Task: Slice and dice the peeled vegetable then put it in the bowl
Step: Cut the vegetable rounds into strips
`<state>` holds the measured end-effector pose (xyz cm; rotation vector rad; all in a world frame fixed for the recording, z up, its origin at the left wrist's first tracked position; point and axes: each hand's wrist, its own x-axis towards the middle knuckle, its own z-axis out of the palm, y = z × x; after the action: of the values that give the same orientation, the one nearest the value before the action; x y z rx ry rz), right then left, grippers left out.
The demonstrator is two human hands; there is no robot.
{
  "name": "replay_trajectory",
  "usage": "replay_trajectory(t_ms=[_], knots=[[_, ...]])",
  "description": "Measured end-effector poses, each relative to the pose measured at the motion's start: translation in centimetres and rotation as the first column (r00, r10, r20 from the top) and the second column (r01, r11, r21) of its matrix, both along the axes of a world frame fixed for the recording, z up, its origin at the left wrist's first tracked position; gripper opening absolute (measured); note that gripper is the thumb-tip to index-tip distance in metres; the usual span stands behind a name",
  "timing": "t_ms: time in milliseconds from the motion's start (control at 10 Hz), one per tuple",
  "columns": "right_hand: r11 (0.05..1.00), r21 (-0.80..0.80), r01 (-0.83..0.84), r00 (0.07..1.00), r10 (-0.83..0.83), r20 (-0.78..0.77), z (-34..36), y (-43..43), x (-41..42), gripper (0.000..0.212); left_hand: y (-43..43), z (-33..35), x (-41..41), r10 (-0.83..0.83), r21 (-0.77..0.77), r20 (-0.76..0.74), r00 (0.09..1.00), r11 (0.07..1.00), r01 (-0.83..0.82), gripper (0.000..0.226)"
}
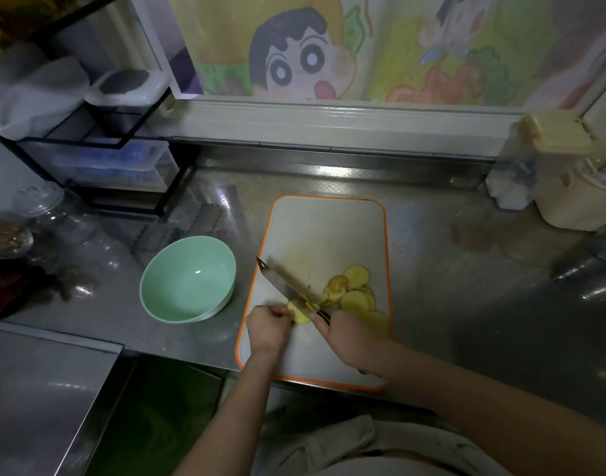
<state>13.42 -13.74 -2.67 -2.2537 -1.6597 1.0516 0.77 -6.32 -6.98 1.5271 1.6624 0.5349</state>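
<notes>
The uncut end of the peeled yellow vegetable [300, 314] lies near the front of the cutting board [315, 231], pinched by the curled fingertips of the left hand [269, 326]. The knife [281, 285] slants across it, tip pointing away to the left past the board's edge, and the right hand [344, 336] has its fingers wrapped round the dark handle. Just to the right, a loose heap of round slices [354, 297] overlaps on the board, which is white with an orange rim and sits on a patterned steel counter [449, 286] that catches glare near the back wall. A pale green bowl [191, 269] stands on the counter just left of the board. Further left are glass jars [44, 204] and a black wire rack [123, 142] holding a lidded tub [128, 85] above clear plastic drawers [123, 164]. A cream-coloured appliance [569, 187] occupies the right rear corner. Behind everything, a window [294, 56] is covered by a colourful cartoon picture.
</notes>
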Motion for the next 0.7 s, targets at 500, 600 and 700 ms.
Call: replay_trajectory(t_ms=[500,600,700], knots=[[0.905,-0.097,-0.413,0.818,0.416,0.396,-0.7,0.3,-0.6,0.064,-0.1,0.5,0.1,0.010,-0.025,-0.023,1.000,1.000,-0.011,0.010],[0.916,-0.130,-0.380,0.831,0.400,0.386,-0.7,0.3,-0.9,0.055,-0.2,0.7,0.1,0.007,-0.014,-0.037,0.999,1.000,-0.008,0.011],[0.940,-0.093,-0.327,0.876,0.339,0.342,-0.8,0.6,-1.1,0.056,-0.3,0.6,0.0,0.004,-0.009,-0.039,0.999,1.000,-0.004,0.010]])
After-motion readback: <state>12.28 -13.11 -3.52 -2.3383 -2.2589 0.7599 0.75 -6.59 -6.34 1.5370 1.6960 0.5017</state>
